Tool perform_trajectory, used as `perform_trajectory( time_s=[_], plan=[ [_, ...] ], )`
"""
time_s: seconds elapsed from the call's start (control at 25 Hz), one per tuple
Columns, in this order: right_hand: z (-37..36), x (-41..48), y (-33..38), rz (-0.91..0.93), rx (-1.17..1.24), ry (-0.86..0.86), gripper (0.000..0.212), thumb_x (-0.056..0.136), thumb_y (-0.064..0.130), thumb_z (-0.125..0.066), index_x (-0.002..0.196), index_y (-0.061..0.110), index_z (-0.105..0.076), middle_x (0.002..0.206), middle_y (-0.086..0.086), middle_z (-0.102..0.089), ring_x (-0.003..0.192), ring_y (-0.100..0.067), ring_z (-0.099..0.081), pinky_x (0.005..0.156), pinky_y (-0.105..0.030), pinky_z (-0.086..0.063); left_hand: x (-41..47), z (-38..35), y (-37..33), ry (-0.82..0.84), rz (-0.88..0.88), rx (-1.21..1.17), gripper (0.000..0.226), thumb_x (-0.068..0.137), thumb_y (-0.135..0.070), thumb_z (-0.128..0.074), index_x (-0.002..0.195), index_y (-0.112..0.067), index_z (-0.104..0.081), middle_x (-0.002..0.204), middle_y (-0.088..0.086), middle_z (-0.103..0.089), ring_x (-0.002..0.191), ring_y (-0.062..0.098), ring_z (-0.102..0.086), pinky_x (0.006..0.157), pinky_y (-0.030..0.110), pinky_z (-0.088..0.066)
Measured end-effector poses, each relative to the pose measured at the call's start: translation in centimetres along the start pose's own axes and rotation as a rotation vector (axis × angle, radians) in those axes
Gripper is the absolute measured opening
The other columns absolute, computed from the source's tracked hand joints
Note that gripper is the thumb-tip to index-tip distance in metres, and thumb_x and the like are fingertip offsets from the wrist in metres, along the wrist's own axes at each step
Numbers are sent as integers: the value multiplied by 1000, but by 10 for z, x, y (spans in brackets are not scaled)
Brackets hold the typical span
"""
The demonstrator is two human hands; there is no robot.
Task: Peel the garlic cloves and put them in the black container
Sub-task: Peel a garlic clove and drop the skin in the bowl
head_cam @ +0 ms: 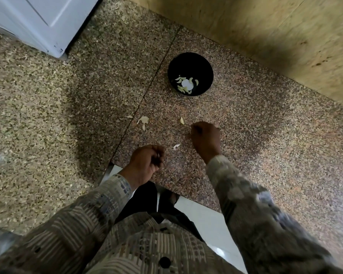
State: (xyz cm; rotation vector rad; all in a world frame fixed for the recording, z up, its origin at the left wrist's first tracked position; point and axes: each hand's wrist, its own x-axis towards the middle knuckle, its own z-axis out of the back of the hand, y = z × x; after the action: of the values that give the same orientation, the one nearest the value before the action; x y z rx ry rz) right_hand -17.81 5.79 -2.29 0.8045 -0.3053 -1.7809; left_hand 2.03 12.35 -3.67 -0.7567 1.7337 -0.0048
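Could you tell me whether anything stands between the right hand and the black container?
Nothing visible blocks it. One small pale garlic piece lies on the counter just beyond the right hand, slightly left of the direct line; from there to the black container nothing else shows.

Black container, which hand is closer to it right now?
Right. The right hand is on the near side of the black container, a little to its right; the left hand is farther back toward the person, to the left.
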Motion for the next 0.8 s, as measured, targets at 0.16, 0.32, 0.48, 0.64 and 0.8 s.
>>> perform_trajectory(
  time_s=[0.16, 0.32, 0.48, 0.64, 0.8],
  plan=[
    [-21, -50, -39, 109, -220, -118, 24, 104, 27, -46, 105, 19, -69, 95, -4, -64, 78, -17, -56, 65, -29, -47, -5, 7, -9, 167, 85, -208, 15, 77, -4, -38, 74, -14, -47, 61, 1, -43, 47, 13, -32, 44, 22, -26],
    [-44, -75, -30, 327, -117, 16, 22, 101, 16, -50, 110, 13, -69, 103, -7, -61, 92, -25, -58, 78, -45, -54, -5, 12, -16, 256, 152, -190, 14, 82, -21, -44, 69, -16, -46, 61, 0, -34, 47, 14, -28, 50, 23, -17],
    [-46, -51, -26, 286, -119, -262, 40, 104, 15, -50, 141, 1, -56, 142, -21, -56, 133, -35, -50, 112, -49, -44, 0, 23, -20, 322, 295, -11, 43, 98, -38, -55, 64, -24, -33, 56, -5, -29, 42, 10, -25, 43, 20, -14],
    [-78, -78, -48, 439, -371, -175, 69, 107, 34, -51, 159, -4, -26, 170, -22, -17, 159, -34, -10, 127, -54, -18, -10, 39, 2, 410, 398, -59, 41, 99, -36, -55, 65, -21, -38, 60, -1, -38, 47, 11, -35, 39, 21, -28],
    [-78, -92, -57, 636, -367, -82, 74, 106, 38, -54, 159, -5, -25, 170, -22, -15, 159, -35, -10, 125, -56, -23, -30, 61, 47, 418, 484, -48, 31, 97, -31, -59, 74, -12, -53, 71, 4, -48, 57, 17, -48, 47, 27, -45]
  ],
)
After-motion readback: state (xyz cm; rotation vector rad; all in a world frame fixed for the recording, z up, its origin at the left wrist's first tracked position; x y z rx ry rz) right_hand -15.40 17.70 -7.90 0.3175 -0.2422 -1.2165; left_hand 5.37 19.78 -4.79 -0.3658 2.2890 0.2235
